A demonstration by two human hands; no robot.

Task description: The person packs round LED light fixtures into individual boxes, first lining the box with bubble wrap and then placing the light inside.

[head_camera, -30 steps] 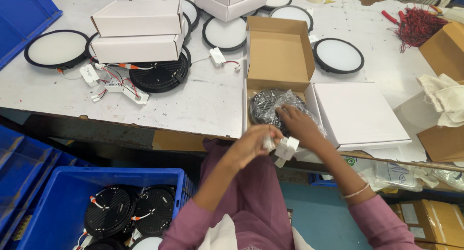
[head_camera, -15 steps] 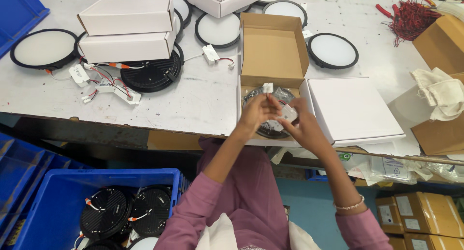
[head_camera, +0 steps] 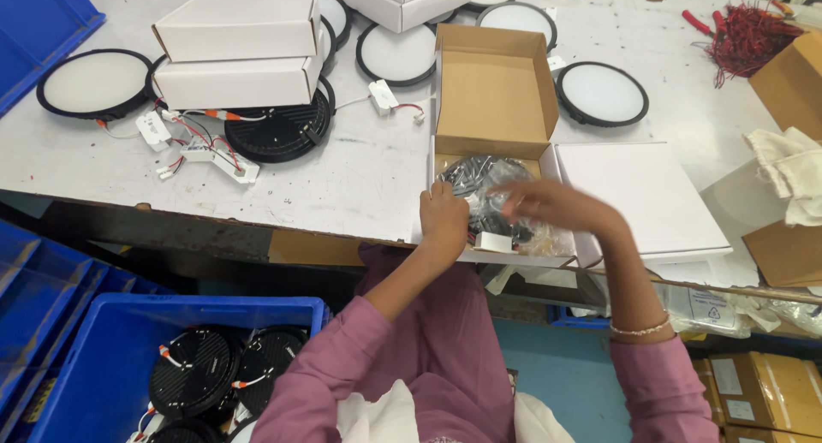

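An open brown cardboard box (head_camera: 492, 92) stands at the table's near edge with its lid up. Inside lies a black round light wrapped in a clear plastic bag (head_camera: 479, 182), and a small white driver unit (head_camera: 495, 240) rests at the front of the box. My left hand (head_camera: 443, 216) is curled at the box's front left corner, with its fingers closed on the edge of the bag. Blurred from motion, my right hand (head_camera: 552, 205) hovers over the bagged light with its fingers spread and nothing in them.
Two stacked white boxes (head_camera: 240, 53) sit at the back left among round white panel lights (head_camera: 94, 82), a black light back (head_camera: 278, 130) and wired drivers (head_camera: 201, 148). A white flat box (head_camera: 642, 195) lies to the right. A blue crate (head_camera: 86, 357) holding black lights stands below.
Both hands held the white driver above the box. It now lies inside, my left hand has dropped to the bag's edge, and my right hand has swung over the light.
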